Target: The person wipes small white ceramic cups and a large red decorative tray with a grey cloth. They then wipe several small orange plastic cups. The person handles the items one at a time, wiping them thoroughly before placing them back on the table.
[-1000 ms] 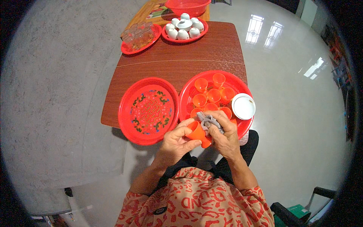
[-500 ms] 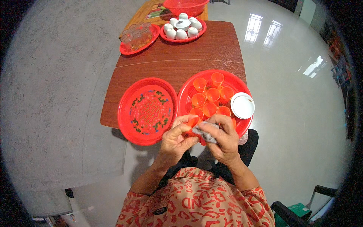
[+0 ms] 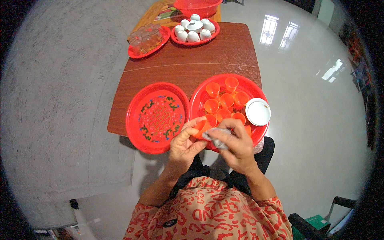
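An orange plastic cup (image 3: 201,127) is gripped between the thumb and fingers of my left hand (image 3: 185,145). My right hand (image 3: 239,149) pinches a crumpled grey-white cloth (image 3: 217,140) and presses it against the cup. Both hands hover over the near edge of a round red tray (image 3: 256,86). Several more orange cups (image 3: 226,100) stand close together on that tray, some partly hidden behind my hands. At the tray's right side sits a round white dish (image 3: 257,112). Left of it lies another red tray (image 3: 134,120) with a printed floral pattern and nothing on it.
Farther back on the brown wooden table (image 3: 192,56), a red plate of clear glasses (image 3: 148,38) stands left of a red tray with white cups and a lidded white bowl (image 3: 194,26). A red basin (image 3: 198,6) is behind them. A black chair arm (image 3: 306,226) shows lower right.
The cup in my left hand has tilted and shows more of its side. My right hand has shifted slightly with the cloth against it. The view has moved a little.
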Motion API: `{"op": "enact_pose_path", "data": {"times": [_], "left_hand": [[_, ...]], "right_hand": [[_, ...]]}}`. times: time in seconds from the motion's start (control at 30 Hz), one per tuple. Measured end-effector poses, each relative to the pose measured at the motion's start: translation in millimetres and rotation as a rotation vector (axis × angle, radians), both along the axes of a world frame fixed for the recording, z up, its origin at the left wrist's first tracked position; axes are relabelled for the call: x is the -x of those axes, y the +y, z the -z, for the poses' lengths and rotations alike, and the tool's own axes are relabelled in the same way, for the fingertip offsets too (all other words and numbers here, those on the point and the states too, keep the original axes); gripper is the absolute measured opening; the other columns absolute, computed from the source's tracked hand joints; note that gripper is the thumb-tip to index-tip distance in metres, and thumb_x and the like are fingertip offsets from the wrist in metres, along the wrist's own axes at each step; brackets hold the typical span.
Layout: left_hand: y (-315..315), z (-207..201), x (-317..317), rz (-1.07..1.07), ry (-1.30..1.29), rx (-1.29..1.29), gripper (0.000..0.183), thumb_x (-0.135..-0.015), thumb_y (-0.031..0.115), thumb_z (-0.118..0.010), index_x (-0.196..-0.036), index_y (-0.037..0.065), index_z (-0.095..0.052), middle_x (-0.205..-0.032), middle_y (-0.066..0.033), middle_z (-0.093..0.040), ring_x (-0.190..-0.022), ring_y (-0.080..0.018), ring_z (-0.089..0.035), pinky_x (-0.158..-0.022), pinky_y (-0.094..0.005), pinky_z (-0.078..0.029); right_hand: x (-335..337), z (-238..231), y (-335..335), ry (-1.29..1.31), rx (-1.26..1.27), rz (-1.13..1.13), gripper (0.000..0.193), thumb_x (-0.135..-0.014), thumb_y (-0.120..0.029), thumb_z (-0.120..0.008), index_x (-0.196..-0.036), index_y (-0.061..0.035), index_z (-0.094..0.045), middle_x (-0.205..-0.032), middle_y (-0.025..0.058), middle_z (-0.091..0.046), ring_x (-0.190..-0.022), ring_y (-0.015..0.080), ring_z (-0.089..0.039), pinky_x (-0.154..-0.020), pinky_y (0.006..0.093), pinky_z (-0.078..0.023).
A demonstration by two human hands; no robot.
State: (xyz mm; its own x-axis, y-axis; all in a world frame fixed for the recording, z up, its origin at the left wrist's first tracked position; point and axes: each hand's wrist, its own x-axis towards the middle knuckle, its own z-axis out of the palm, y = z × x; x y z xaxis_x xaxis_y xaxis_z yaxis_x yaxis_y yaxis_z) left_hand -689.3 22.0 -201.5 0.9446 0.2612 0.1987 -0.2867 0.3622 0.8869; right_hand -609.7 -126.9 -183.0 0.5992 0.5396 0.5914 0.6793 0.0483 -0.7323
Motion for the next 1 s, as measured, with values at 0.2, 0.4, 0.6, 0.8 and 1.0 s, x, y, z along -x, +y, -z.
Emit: {"op": "enact_pose_path", "data": {"times": [0.2, 0.4, 0.6, 0.8, 1.0], "left_hand": [[-0.6, -3.6, 1.4, 0.036, -0.012, -0.036, 0.021, -0.082, -0.009, -0.058, -0.100, 0.001, -0.054, -0.133, -0.0127, -0.039, -0.123, -0.0215, -0.042, -0.101, -0.0359, -0.039], [0.8, -9.3, 5.5, 0.110, -0.028, -0.147, 0.019, -0.082, -0.008, -0.059, -0.098, 0.000, -0.054, -0.135, -0.0130, -0.037, -0.122, -0.0215, -0.043, -0.100, -0.0352, -0.042], [-2.6, -0.6, 4.2, 0.067, -0.041, -0.044, 0.021, -0.083, -0.008, -0.057, -0.101, 0.001, -0.054, -0.134, -0.0125, -0.036, -0.124, -0.0219, -0.041, -0.099, -0.0361, -0.042], [1.9, 3.5, 4.7, 0.043, -0.014, 0.006, 0.025, -0.083, -0.009, -0.056, -0.104, 0.004, -0.054, -0.130, -0.0103, -0.038, -0.120, -0.0191, -0.044, -0.099, -0.0344, -0.041], [5.5, 6.5, 8.6, 0.138, 0.023, 0.004, 0.024, -0.083, -0.008, -0.056, -0.104, 0.005, -0.055, -0.132, -0.0088, -0.038, -0.116, -0.0185, -0.047, -0.097, -0.0331, -0.043]], "right_hand": [[7.6, -2.2, 0.2, -0.177, -0.016, 0.056, 0.040, -0.067, 0.003, -0.062, -0.106, -0.0041, -0.063, -0.097, 0.0138, -0.052, -0.085, 0.0265, -0.054, -0.073, 0.0330, -0.047], [-3.4, -9.5, -6.1, 0.222, -0.017, -0.005, 0.039, -0.067, 0.003, -0.060, -0.106, -0.0025, -0.064, -0.095, 0.0121, -0.052, -0.088, 0.0229, -0.055, -0.075, 0.0303, -0.046], [-5.8, -12.8, -3.7, 0.213, 0.048, 0.004, 0.037, -0.069, 0.004, -0.060, -0.106, -0.0016, -0.063, -0.094, 0.0125, -0.052, -0.088, 0.0242, -0.054, -0.076, 0.0310, -0.045], [-1.6, -8.6, -6.4, -0.088, 0.060, -0.124, 0.040, -0.067, 0.003, -0.061, -0.106, -0.0051, -0.063, -0.100, 0.0139, -0.051, -0.088, 0.0282, -0.054, -0.078, 0.0352, -0.046], [-5.3, -18.3, -12.0, 0.181, 0.019, -0.120, 0.036, -0.068, 0.003, -0.061, -0.103, -0.0039, -0.065, -0.096, 0.0122, -0.054, -0.088, 0.0242, -0.056, -0.076, 0.0322, -0.046]]}}
